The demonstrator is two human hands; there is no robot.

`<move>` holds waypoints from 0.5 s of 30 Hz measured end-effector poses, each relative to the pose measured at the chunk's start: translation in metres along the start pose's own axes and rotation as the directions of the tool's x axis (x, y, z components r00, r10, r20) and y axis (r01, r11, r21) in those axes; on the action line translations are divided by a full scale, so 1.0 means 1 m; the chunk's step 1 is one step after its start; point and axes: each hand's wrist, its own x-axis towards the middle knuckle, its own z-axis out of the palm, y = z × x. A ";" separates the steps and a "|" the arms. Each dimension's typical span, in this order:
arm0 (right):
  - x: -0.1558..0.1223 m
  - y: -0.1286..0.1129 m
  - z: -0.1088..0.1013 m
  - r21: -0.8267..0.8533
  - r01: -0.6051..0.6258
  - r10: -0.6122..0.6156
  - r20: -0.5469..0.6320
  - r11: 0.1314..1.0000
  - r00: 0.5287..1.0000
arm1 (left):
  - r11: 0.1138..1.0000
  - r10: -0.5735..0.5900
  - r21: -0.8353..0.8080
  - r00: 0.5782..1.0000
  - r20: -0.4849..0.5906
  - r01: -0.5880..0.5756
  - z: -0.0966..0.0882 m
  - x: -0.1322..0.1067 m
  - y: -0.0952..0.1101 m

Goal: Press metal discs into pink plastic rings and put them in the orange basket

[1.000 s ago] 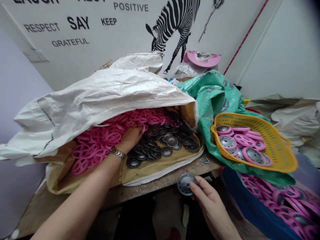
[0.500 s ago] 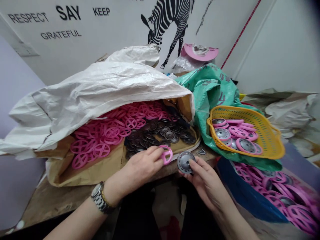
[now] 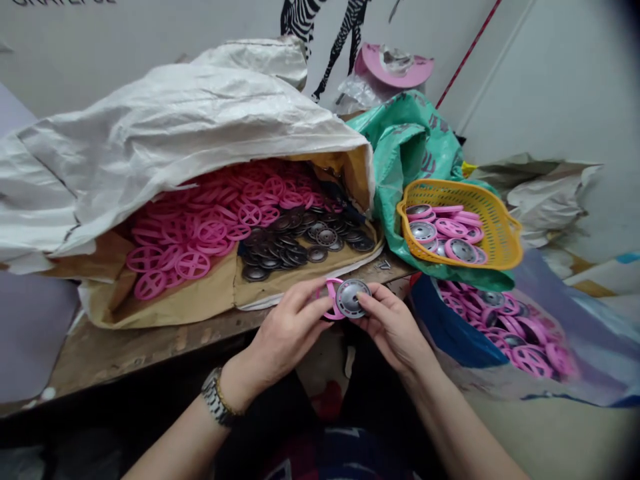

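Between thumb and fingers my left hand (image 3: 293, 323) pinches a pink plastic wheel ring (image 3: 331, 307) with spokes. A round grey disc (image 3: 350, 300), like a hub cap with small slots near its rim, is gripped by my right hand (image 3: 387, 320), thumb at its centre. The disc overlaps the right side of the ring; whether they touch is unclear. Beyond my hands, many pink spoked rings (image 3: 200, 230) and a heap of dark discs (image 3: 280, 250) lie in the mouth of a white sack (image 3: 225, 113).
A yellow basket (image 3: 495, 220) of pink rings with grey discs sits at right on a green bag (image 3: 405, 147). Below it, a blue-sided bag (image 3: 450, 327) holds more such wheels. Small metal pins (image 3: 383, 265) lie on the wooden table (image 3: 150, 347) near its edge.
My hands have come together, bringing the pink ring and grey disc from apart to overlapping. The camera view has tilted downward.
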 end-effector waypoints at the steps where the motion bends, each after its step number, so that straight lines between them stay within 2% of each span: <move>1: -0.002 -0.001 -0.001 0.007 0.004 -0.004 0.005 1.000 1.000 | 0.985 -0.116 -0.137 0.992 -0.044 0.109 0.005 -0.002 0.003; 2: -0.004 -0.001 -0.001 0.013 0.006 -0.006 0.011 1.000 1.000 | 0.927 -0.255 -0.296 0.965 -0.052 0.229 0.009 -0.004 0.007; 3: -0.007 -0.001 -0.002 0.016 0.007 -0.007 0.017 1.000 1.000 | 0.820 -0.396 -0.456 0.918 -0.017 0.345 0.013 -0.006 0.010; 5: -0.012 0.000 -0.003 0.017 0.018 -0.018 0.017 1.000 1.000 | 0.503 -0.588 -0.693 0.792 0.164 0.517 0.019 -0.008 0.016; 7: -0.016 0.003 -0.005 0.011 0.038 -0.038 0.010 0.999 0.999 | 0.224 -0.634 -0.785 0.698 0.333 0.578 0.023 -0.011 0.023; 8: -0.018 0.005 -0.006 -0.001 0.048 -0.048 0.009 0.999 0.999 | 0.141 -0.638 -0.801 0.672 0.375 0.582 0.025 -0.012 0.026; 10: -0.022 0.010 -0.009 -0.059 0.072 -0.071 0.011 0.996 0.997 | 0.075 -0.649 -0.824 0.654 0.388 0.562 0.028 -0.016 0.032; 15: -0.031 0.023 -0.014 -0.318 0.185 -0.185 0.029 0.930 0.982 | 0.092 -0.645 -0.833 0.670 0.367 0.546 0.033 -0.025 0.045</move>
